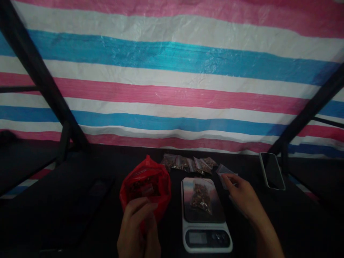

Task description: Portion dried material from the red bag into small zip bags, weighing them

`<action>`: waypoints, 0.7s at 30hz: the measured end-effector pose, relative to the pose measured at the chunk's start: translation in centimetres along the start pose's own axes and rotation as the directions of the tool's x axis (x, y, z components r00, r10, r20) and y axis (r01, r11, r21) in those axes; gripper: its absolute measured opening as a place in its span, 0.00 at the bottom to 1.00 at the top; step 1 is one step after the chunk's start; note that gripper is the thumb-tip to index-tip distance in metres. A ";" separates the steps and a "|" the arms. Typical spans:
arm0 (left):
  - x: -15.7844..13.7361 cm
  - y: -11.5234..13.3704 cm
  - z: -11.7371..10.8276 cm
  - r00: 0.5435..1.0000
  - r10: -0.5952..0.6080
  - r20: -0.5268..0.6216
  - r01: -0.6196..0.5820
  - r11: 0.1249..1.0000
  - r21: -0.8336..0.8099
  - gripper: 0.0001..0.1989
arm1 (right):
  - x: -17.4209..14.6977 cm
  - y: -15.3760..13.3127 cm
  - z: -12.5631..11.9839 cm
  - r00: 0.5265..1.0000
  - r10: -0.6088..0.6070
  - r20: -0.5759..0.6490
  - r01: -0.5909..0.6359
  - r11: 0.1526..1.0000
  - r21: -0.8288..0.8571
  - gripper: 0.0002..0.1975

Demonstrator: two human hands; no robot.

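Note:
My left hand (139, 225) is at the near rim of a red plastic bag (161, 204), its fingers curled closed against the red film. Dark brown dried pieces and a small clear packet show inside the bag. To the right, my right hand (242, 191) pinches an empty-looking clear zip bag (221, 170) from a small pile lying flat. Between the hands stands a white digital kitchen scale (184, 224). On its plate lies a filled clear zip bag (201, 199) of brown dried pieces. The scale's display is too dim to read.
Several filled zip bags (182, 163) lie in a row behind the scale. A phone (272, 172) rests at the right on the black table (107, 165). Dark slanted frame bars (43, 68) stand at both sides, before a striped plastic sheet (172, 96).

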State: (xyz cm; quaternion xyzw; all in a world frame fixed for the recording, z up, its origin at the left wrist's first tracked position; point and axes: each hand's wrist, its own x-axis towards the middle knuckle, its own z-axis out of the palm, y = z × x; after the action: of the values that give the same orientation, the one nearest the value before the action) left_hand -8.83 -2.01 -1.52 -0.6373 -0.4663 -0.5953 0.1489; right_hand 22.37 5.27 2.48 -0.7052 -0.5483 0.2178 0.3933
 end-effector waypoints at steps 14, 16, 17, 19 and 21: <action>0.2 1.2 0.6 0.998 0.054 0.033 -0.053 0.998 -0.031 0.14 | -0.2 -1.6 2.3 0.985 -0.137 0.101 0.117 0.976 0.186 0.22; 0.1 1.1 0.7 0.997 0.057 0.043 -0.056 0.998 -0.022 0.14 | -0.2 -1.7 2.5 0.984 -0.139 0.107 0.119 0.978 0.173 0.23; 0.0 1.1 0.8 0.997 0.061 0.040 -0.060 0.998 -0.019 0.14 | -0.2 -1.7 2.5 0.984 -0.142 0.105 0.123 0.978 0.170 0.23; 0.0 1.0 0.8 0.998 0.061 0.035 -0.060 0.998 -0.018 0.14 | -0.2 -1.7 2.6 0.983 -0.155 0.099 0.136 0.975 0.175 0.22; 0.0 0.9 0.8 0.999 0.046 0.029 -0.045 0.999 -0.021 0.14 | -0.2 -1.8 2.7 0.978 -0.170 0.119 0.147 0.973 0.180 0.21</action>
State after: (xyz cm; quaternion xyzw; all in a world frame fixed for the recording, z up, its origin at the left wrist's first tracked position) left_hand -7.64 -1.90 -1.34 -0.6580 -0.4478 -0.5868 0.1491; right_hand 19.24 6.07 2.32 -0.6067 -0.6075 0.2785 0.4304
